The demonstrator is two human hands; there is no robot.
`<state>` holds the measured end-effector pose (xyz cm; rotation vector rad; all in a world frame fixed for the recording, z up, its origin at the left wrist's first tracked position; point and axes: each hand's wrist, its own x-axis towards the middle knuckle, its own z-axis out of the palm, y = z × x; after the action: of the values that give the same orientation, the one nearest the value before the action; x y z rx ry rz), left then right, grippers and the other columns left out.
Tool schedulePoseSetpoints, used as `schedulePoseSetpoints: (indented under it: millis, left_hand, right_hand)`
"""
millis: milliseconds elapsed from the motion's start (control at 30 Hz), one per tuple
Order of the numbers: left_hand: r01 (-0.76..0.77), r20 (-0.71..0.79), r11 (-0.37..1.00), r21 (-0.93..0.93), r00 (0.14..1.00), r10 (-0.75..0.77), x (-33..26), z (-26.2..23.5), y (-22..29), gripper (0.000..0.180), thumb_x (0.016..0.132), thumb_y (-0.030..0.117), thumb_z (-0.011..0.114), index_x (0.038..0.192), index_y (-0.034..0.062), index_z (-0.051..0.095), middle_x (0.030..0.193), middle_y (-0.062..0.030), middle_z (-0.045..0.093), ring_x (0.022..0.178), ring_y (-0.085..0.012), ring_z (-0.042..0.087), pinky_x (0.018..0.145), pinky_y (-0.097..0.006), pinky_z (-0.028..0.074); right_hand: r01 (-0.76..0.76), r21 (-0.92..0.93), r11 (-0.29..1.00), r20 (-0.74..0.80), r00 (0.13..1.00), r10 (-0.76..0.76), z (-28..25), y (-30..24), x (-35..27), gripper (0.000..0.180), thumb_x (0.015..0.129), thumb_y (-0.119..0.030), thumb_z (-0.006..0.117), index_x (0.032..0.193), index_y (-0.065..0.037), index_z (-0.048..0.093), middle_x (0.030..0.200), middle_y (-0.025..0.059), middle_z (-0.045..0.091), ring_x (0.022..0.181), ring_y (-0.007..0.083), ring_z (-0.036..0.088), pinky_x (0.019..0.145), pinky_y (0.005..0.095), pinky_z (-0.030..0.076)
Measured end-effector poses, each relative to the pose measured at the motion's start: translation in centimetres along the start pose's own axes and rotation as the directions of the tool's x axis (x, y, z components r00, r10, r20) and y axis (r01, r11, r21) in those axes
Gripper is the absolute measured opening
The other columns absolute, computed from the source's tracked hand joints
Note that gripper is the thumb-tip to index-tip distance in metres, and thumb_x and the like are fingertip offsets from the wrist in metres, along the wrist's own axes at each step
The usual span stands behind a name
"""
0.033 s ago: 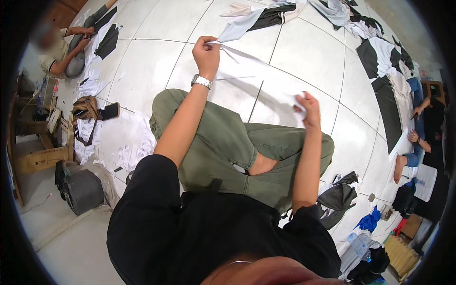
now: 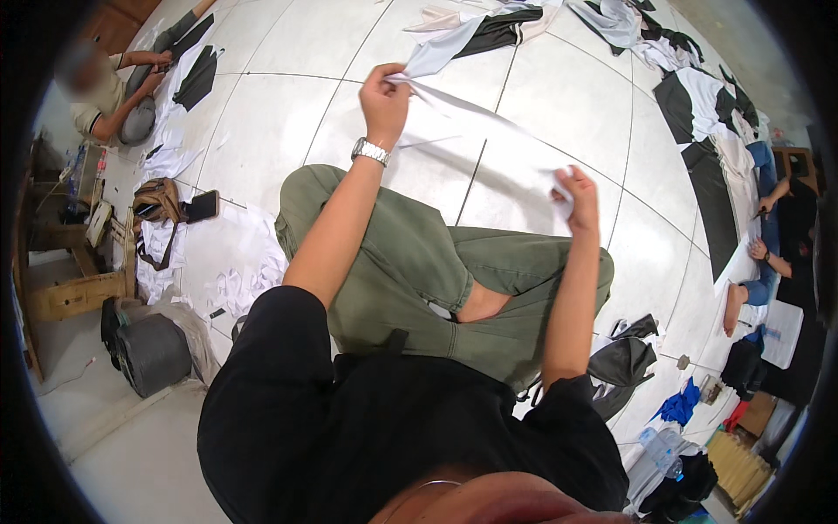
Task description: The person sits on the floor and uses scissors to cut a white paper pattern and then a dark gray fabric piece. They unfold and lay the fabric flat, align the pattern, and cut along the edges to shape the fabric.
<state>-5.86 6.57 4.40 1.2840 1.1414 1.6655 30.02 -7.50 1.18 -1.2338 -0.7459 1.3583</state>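
A length of thin white cloth (image 2: 476,118) is stretched between my hands above the floor, its upper edge running in a slanting line. My left hand (image 2: 385,103), wearing a metal watch at the wrist, pinches the far-left end. At the other end, nearer my knee, my right hand (image 2: 579,196) has its fingers curled round the cloth; that end is slightly blurred. The white cloth blends into the pale tiles, so its lower edge is hard to make out. My crossed legs in green trousers (image 2: 375,236) lie beneath my forearms.
Grey, black and white cloth pieces (image 2: 471,39) lie ahead; more garments (image 2: 698,105) are heaped at right. White scraps, a brown bag (image 2: 158,200) and a phone (image 2: 203,204) lie left. People sit at far left and far right. A dark roll (image 2: 154,354) stands lower left.
Both my hands have shifted slightly right, the right one a little more, with the white cloth still held between them.
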Motion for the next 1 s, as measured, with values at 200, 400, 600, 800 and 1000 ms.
schedulePoseSetpoints:
  millis: [200, 400, 600, 800, 1000]
  left_hand:
    - [0.134, 0.232, 0.919, 0.370, 0.945, -0.231, -1.0, 0.9, -1.3, 0.042, 0.080, 0.000, 0.061, 0.122, 0.0005, 0.064, 0.100, -0.0139, 0.072, 0.060, -0.0155, 0.066, 0.060, -0.029, 0.052]
    - [0.197, 0.325, 0.913, 0.357, 0.890, -0.319, -0.6, 1.8, -4.7, 0.029, 0.081, 0.008, 0.065, 0.108, -0.0008, 0.070, 0.098, -0.0135, 0.074, 0.066, -0.0186, 0.071, 0.064, -0.031, 0.055]
    - [-0.314, 0.676, 0.667, 0.676, 0.625, -0.391, -4.2, 2.1, -7.7, 0.032, 0.087, 0.017, 0.067, 0.115, 0.0007, 0.069, 0.111, -0.0155, 0.072, 0.099, -0.0266, 0.070, 0.088, -0.039, 0.055]
    - [-0.303, 0.740, 0.678, 0.669, 0.347, -0.576, -4.7, 2.0, -7.9, 0.043, 0.097, 0.026, 0.063, 0.131, 0.0006, 0.062, 0.128, -0.0156, 0.068, 0.094, -0.0218, 0.072, 0.082, -0.036, 0.057]
    - [-0.112, 0.709, 0.739, 0.664, 0.407, -0.576, -4.6, 3.6, -6.6, 0.041, 0.095, 0.025, 0.065, 0.127, -0.0014, 0.064, 0.125, -0.0180, 0.069, 0.085, -0.0215, 0.074, 0.076, -0.032, 0.057]
  right_hand:
    - [-0.107, -0.582, 0.806, -0.605, 0.719, -0.341, -9.3, 0.9, 4.8, 0.072, 0.083, -0.029, 0.077, 0.138, 0.008, 0.051, 0.125, 0.0236, 0.064, 0.112, 0.0319, 0.063, 0.093, 0.0396, 0.051]
    - [-0.080, -0.744, 0.663, -0.535, 0.665, -0.521, -10.3, 4.2, 6.8, 0.059, 0.081, -0.021, 0.074, 0.130, 0.007, 0.057, 0.120, 0.0225, 0.066, 0.111, 0.0302, 0.063, 0.098, 0.0385, 0.049]
    - [0.161, -0.525, 0.836, -0.578, 0.653, -0.489, -7.6, 0.9, 3.6, 0.045, 0.088, -0.007, 0.066, 0.129, 0.008, 0.054, 0.106, 0.0199, 0.071, 0.090, 0.0244, 0.071, 0.071, 0.0325, 0.059]
    - [0.451, -0.437, 0.778, -0.651, 0.438, -0.620, -10.7, -0.5, -7.5, 0.036, 0.093, 0.000, 0.059, 0.128, 0.008, 0.051, 0.098, 0.0176, 0.072, 0.074, 0.0205, 0.070, 0.063, 0.0299, 0.058]
    - [-0.147, -0.529, 0.836, -0.796, 0.428, -0.429, -14.4, 6.0, -25.9, 0.028, 0.089, -0.005, 0.062, 0.115, 0.003, 0.065, 0.091, 0.0121, 0.073, 0.077, 0.0173, 0.069, 0.071, 0.0302, 0.055]
